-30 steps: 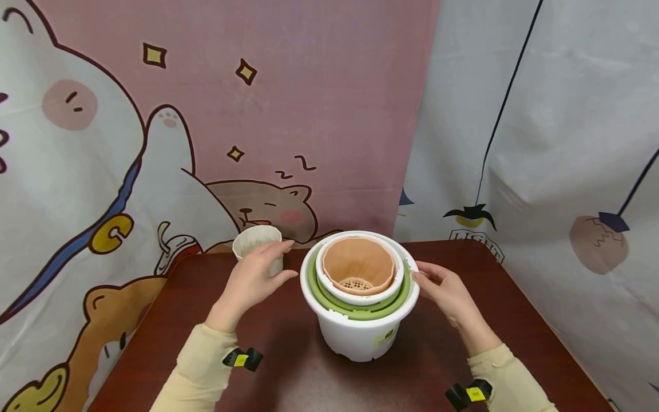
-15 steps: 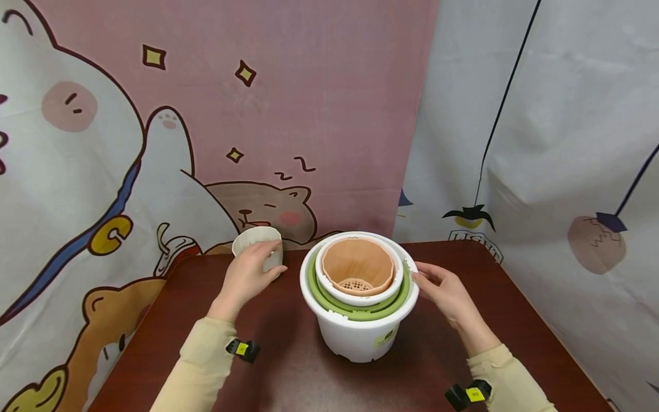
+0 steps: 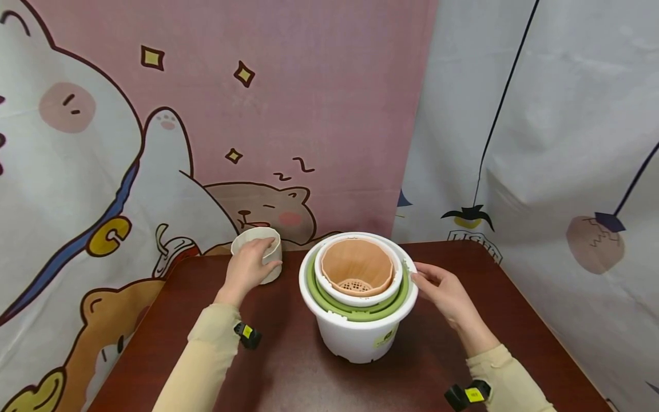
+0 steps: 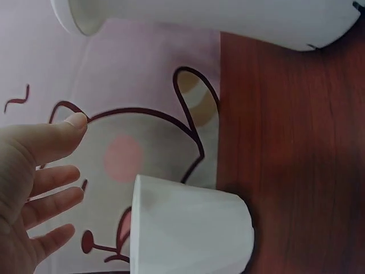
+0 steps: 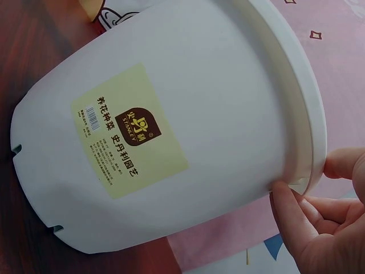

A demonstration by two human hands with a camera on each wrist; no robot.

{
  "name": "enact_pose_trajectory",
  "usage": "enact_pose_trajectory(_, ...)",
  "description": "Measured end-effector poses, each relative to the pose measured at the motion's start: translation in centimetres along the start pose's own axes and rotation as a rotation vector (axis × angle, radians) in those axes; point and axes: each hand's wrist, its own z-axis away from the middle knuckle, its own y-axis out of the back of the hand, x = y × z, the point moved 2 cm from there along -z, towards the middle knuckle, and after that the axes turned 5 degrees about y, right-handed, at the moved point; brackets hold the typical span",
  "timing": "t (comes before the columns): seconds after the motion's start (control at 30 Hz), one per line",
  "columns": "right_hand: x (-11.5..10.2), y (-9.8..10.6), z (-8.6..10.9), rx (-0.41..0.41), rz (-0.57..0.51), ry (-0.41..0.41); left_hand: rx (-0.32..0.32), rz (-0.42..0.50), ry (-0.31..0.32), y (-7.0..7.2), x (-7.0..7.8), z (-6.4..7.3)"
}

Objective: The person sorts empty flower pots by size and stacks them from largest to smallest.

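In the head view, a large white flowerpot [image 3: 355, 340] stands upright on the table with smaller pots nested in it: a green one [image 3: 360, 313], a white one [image 3: 325, 283] and a peach one [image 3: 357, 260] with a perforated bottom. My right hand [image 3: 445, 294] pinches the large pot's rim [image 5: 311, 114], thumb against fingers. Farther left stands a small off-white flowerpot [image 3: 273, 273]. My left hand [image 3: 247, 269] hovers over its near side, fingers relaxed and parted. The left wrist view shows the hand apart from this pot's wall [image 4: 191, 228].
The dark red-brown table [image 3: 422, 372] ends just behind the pots. A cartoon-printed cloth [image 3: 329, 114] hangs behind it, and a pale curtain [image 3: 556, 143] runs along the right. A yellow-green label [image 5: 128, 131] is on the large pot.
My left hand has moved left, away from the nested pots and over the small off-white pot. The right hand keeps its grip on the large pot's rim.
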Motion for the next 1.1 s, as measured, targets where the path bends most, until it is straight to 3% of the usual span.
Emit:
enact_pose_trajectory(0.47,-0.1,0.0,0.0,0.006,-0.009,0.0,-0.054,-0.017,0.094,-1.4,-2.0,-0.7)
enact_pose_trajectory(0.73,-0.3,-0.1,0.1,0.001,-0.006,-0.004,-0.088,-0.05,0.119,-3.2,-3.6,-0.7)
enact_pose_trajectory(1.1,-0.3,0.0,0.1,0.007,0.005,-0.002,-0.124,-0.125,0.122,-4.3,-3.8,-0.5)
